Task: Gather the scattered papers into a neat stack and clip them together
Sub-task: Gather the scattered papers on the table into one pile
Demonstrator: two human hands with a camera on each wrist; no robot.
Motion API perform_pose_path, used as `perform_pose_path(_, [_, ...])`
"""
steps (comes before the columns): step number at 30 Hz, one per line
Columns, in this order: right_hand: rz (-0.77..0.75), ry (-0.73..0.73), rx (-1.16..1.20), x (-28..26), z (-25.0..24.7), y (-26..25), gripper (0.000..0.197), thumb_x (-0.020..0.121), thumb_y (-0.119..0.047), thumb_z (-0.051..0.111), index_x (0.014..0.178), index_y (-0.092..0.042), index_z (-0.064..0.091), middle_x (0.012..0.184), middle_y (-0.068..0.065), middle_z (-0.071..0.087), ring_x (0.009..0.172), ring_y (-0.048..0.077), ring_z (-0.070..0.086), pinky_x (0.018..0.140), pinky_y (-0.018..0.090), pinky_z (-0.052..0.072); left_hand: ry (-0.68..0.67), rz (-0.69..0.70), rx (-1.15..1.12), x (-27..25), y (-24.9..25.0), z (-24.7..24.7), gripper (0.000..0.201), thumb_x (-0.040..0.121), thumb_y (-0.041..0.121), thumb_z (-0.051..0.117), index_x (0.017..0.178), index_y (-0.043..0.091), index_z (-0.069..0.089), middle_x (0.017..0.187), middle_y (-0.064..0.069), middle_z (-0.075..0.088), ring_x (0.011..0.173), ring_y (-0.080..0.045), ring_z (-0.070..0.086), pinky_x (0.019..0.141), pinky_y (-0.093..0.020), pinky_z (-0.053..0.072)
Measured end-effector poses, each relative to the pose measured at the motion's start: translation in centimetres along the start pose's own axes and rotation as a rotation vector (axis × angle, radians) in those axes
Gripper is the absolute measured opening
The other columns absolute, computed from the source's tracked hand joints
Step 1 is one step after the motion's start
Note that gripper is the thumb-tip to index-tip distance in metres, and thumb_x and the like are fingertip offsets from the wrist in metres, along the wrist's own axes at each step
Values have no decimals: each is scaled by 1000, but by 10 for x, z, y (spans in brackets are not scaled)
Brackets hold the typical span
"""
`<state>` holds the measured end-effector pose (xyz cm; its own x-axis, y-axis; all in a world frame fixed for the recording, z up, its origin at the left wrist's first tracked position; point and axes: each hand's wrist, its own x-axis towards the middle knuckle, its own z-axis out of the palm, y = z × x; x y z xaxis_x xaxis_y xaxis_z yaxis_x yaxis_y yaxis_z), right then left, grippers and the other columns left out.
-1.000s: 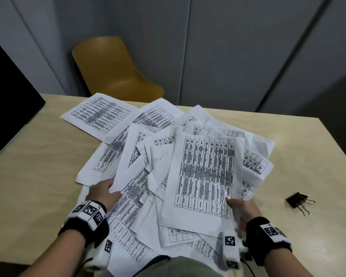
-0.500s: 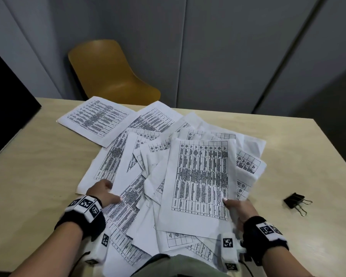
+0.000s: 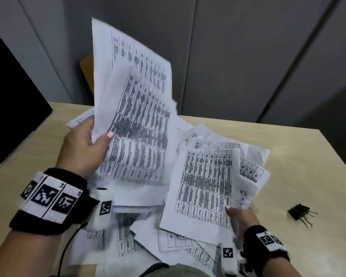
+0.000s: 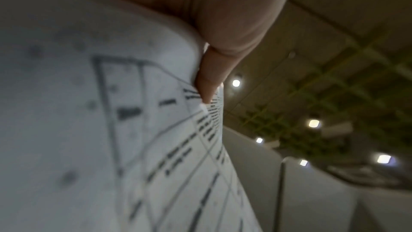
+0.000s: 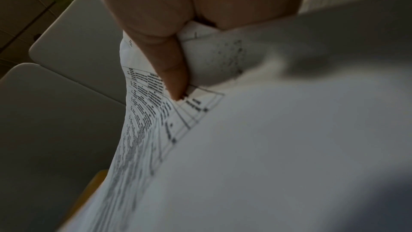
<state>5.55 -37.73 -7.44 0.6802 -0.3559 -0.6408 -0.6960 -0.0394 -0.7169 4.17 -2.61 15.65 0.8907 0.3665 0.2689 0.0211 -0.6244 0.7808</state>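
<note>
White printed sheets lie in a loose heap (image 3: 218,148) on the light wooden table (image 3: 300,160). My left hand (image 3: 84,148) grips a bunch of sheets (image 3: 136,108) by their left edge and holds them raised and tilted above the heap; its thumb (image 4: 209,80) presses on the printed side. My right hand (image 3: 240,216) pinches the lower right corner of the top sheet (image 3: 206,184), thumb (image 5: 174,77) on the print. A black binder clip (image 3: 301,213) lies on the table to the right of the heap.
An orange chair (image 3: 86,72) stands behind the table, mostly hidden by the raised sheets. A black panel (image 3: 12,100) rises at the table's left edge. Grey wall panels stand behind. One sheet (image 3: 80,118) lies at the far left of the heap.
My left hand has taken hold of several sheets at the heap's left side and swung them up off the table. My right hand keeps its hold on the top sheet.
</note>
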Motion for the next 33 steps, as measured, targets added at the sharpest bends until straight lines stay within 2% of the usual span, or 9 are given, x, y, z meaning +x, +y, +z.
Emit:
perform_pose_path(5, [22, -18, 30, 1, -1, 1, 40, 76, -3, 68, 110, 11, 52, 97, 25, 63, 76, 30, 59, 67, 32, 45, -182, -50, -369, 4, 18, 32, 25, 86, -2, 57, 99, 20, 59, 83, 20, 66, 65, 16, 61, 64, -1, 46])
perform_pose_path(7, [21, -21, 39, 5, 1, 2, 48, 72, -7, 71, 112, 11, 52, 102, 27, 64, 84, 34, 61, 76, 37, 48, -301, -199, -356, -5, 0, 67, 23, 85, -4, 57, 100, 14, 57, 89, 5, 68, 69, 7, 65, 64, -11, 51])
perform_pose_path(10, [31, -48, 38, 1, -2, -1, 31, 75, -5, 70, 97, 8, 53, 79, 16, 61, 69, 28, 57, 71, 32, 44, -434, -413, -188, -22, -43, 120, 28, 86, 6, 59, 114, 6, 56, 111, -9, 64, 98, -26, 63, 90, -38, 51])
perform_pose_path(12, [18, -68, 40, -1, -4, -6, 15, 80, 1, 64, 88, 9, 55, 69, 13, 56, 62, 25, 51, 65, 30, 42, -489, -437, -8, -30, -68, 142, 35, 86, 11, 61, 120, 5, 56, 116, -10, 64, 102, -28, 61, 93, -36, 47])
perform_pose_path(19, [-26, -172, 215, 1, 1, -6, 68, 62, -13, 84, 114, 15, 52, 100, 17, 68, 79, 18, 68, 70, 20, 54, -627, -355, 187, -40, -91, 171, 39, 86, 20, 61, 123, 10, 55, 122, -10, 63, 109, -27, 59, 91, -27, 43])
perform_pose_path(21, [-46, -145, 156, 0, 4, -4, 61, 62, -5, 84, 110, 17, 53, 82, 19, 70, 58, 16, 69, 57, 24, 56, -682, -338, 196, -41, -89, 174, 39, 85, 23, 62, 121, 11, 57, 120, -9, 64, 108, -26, 59, 92, -29, 44])
perform_pose_path(25, [-45, -54, 150, -8, 1, -8, 24, 76, 11, 64, 97, 9, 52, 48, 8, 59, 29, 13, 53, 33, 17, 39, -473, -478, 23, -17, -90, 158, 23, 85, 20, 63, 107, 13, 60, 96, -3, 66, 80, -20, 59, 72, -25, 49])
perform_pose_path(30, [-15, -20, 211, 8, -13, -6, 50, 77, 0, 68, 118, 8, 42, 98, 27, 62, 62, 30, 61, 51, 29, 47, -281, -392, 275, 56, -129, 131, 38, 82, 14, 65, 119, 9, 56, 117, -20, 61, 98, -33, 61, 80, -33, 46])
perform_pose_path(33, [21, -28, 247, 20, -11, -13, 60, 72, -3, 72, 123, 8, 43, 102, 29, 65, 45, 24, 66, 44, 29, 52, -330, -401, 466, 90, -155, 130, 54, 83, 21, 64, 132, 9, 46, 137, -24, 44, 120, -40, 48, 99, -41, 41])
